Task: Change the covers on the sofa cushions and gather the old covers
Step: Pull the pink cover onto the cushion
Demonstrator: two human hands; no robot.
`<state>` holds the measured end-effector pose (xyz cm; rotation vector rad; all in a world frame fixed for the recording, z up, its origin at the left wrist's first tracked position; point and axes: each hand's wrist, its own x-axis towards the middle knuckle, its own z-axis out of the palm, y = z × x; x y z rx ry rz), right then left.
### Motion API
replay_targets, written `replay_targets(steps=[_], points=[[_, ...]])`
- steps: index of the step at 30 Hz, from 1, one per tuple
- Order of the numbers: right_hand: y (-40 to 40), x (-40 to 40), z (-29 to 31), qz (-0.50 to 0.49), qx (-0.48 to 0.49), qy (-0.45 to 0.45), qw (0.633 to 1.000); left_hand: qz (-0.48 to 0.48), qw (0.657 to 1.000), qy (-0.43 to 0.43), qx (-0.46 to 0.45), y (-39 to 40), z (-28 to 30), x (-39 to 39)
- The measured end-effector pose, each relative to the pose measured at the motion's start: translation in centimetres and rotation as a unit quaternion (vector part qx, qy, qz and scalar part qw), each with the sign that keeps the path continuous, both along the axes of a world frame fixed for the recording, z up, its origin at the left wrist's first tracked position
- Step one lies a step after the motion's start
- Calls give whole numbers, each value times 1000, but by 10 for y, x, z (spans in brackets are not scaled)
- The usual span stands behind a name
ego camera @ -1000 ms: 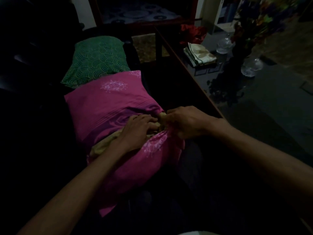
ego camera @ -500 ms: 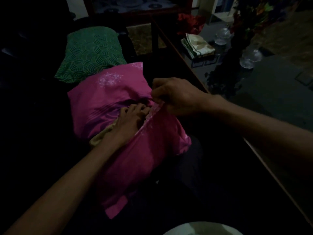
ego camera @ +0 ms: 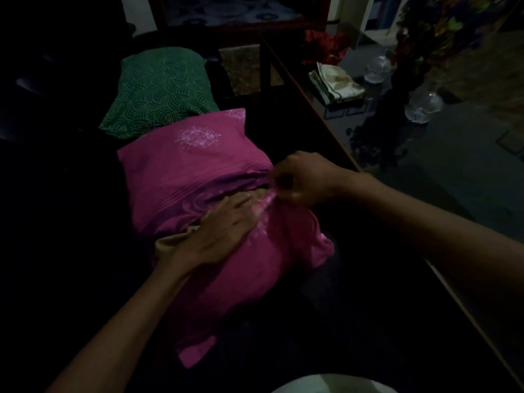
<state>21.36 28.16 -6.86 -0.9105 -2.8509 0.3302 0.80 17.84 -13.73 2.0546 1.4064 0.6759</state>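
Here, farthest to my left, the green cushion with a wavy scale pattern (ego camera: pixel 161 89) lies on the dark sofa (ego camera: pixel 42 165), its near edge touching the far edge of the pink cushion cover with pale floral medallions (ego camera: pixel 181 171). That pink cover lies just in front of me, its opening gaping across the middle, where a strip of the beige inner cushion (ego camera: pixel 170 241) shows. My left hand (ego camera: pixel 218 231) rests flat on that opening, fingers straight and together, pressing the beige cushion down. Just beside it, my right hand (ego camera: pixel 306 180) pinches the pink cover's edge at the opening, fingers curled tight around the fabric. Further right, the dark glass worktop (ego camera: pixel 453 171) carries a folded cream cloth (ego camera: pixel 336 85), two clear glass dishes (ego camera: pixel 422 104) and a dark vase of flowers (ego camera: pixel 402 83).
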Motion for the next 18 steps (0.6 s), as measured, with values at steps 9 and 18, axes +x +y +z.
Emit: replay_targets(steps=[9, 18], points=[[-6, -28, -25, -67, -83, 95, 990, 114, 987, -115, -25, -19, 8, -15], [18, -4, -39, -99, -176, 128, 971, 249, 968, 21, 37, -60, 15, -30]])
